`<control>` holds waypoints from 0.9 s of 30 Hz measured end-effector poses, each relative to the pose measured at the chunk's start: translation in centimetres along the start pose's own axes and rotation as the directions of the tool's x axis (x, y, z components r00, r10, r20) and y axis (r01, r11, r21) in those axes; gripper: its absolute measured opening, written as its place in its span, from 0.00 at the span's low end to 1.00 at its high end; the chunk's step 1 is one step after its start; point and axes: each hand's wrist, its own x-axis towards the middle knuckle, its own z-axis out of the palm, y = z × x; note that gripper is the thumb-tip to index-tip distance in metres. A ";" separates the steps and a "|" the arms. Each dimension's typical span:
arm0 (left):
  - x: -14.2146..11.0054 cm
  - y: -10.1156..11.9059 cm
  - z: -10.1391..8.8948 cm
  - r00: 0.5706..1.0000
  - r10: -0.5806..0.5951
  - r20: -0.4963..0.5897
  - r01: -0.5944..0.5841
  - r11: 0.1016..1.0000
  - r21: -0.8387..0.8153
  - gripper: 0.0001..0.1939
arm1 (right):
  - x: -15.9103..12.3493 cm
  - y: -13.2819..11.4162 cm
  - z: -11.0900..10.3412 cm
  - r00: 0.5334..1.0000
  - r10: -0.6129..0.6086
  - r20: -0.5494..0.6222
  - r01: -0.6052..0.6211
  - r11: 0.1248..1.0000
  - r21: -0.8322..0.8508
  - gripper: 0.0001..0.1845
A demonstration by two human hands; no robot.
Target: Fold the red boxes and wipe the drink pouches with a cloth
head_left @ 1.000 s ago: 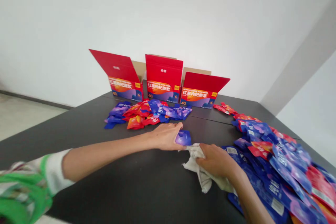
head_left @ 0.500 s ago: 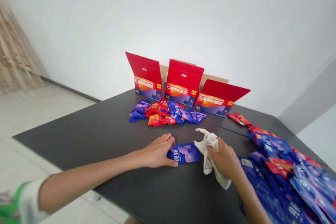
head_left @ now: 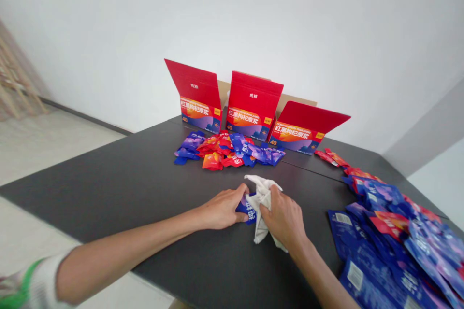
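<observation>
The flat blue foil sachet with white lettering (head_left: 247, 208) lies on the dark grey table top (head_left: 137, 178), pinned between the two hands and mostly covered by them; only a short strip of it shows. Its long axis appears to run left to right, though too little is visible to be sure. The left hand (head_left: 224, 208) lies just left of the sachet, fingers curled narrow with thumb and fingertips pressing its left end flat. The right hand (head_left: 284, 217) lies just right of the sachet, closed around a crumpled off-white cloth (head_left: 261, 198), which drapes over the sachet's right part and touches it. Both hands are equally near; the cloth comes at the sachet from the right.

Beyond the sachet, near the table's far edge, stand three open red cardboard boxes (head_left: 253, 111) with a loose heap of red and blue sachets (head_left: 226, 149) in front of them. To the right of the sachet spreads a larger pile of blue and red sachets (head_left: 384, 222), well apart. Left of the sachet and toward the near edge the table top is bare dark surface.
</observation>
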 end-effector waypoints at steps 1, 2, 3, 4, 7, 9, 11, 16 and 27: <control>0.1 -0.1 0.1 1.000 0.015 -0.001 -0.015 1.000 -0.001 0.21 | -0.1 -0.2 0.1 0.998 -0.063 0.007 0.063 0.998 0.014 0.13; 0.1 -0.1 0.1 1.000 0.025 -0.001 -0.025 1.000 0.001 0.20 | -0.1 -0.4 0.2 0.993 -0.114 0.018 0.114 0.993 0.024 0.14; 0.2 -0.2 0.2 1.000 0.030 0.001 -0.030 1.000 0.004 0.19 | -0.1 -0.4 0.3 0.991 -0.134 0.025 0.134 0.991 0.026 0.14; 0.2 -0.2 0.2 1.000 0.029 0.002 -0.029 1.000 0.006 0.19 | 0.0 -0.4 0.3 0.993 -0.114 0.023 0.114 0.993 0.015 0.14; 0.2 -0.2 0.2 1.000 0.003 -0.004 -0.003 1.000 0.000 0.22 | 0.2 0.1 0.1 0.998 0.055 -0.017 -0.055 0.997 -0.045 0.12; 0.2 -0.1 0.1 1.000 0.002 -0.006 -0.002 1.000 -0.015 0.22 | 0.0 -0.1 0.0 0.998 0.048 -0.028 -0.049 0.998 -0.050 0.11; 0.2 0.0 0.1 1.000 0.025 -0.005 -0.025 0.999 -0.034 0.20 | -0.3 -0.6 0.0 0.997 -0.079 -0.010 0.079 0.997 -0.016 0.11; 0.3 -0.3 -0.3 0.999 0.034 0.039 -0.029 0.994 -0.110 0.21 | 0.2 0.3 0.1 1.000 0.004 0.009 -0.004 1.000 -0.016 0.14; 1.5 -1.1 -3.4 0.975 0.219 0.034 -0.204 0.946 -0.252 0.21 | 0.2 5.6 -2.4 0.999 0.039 -0.020 -0.028 0.925 0.378 0.12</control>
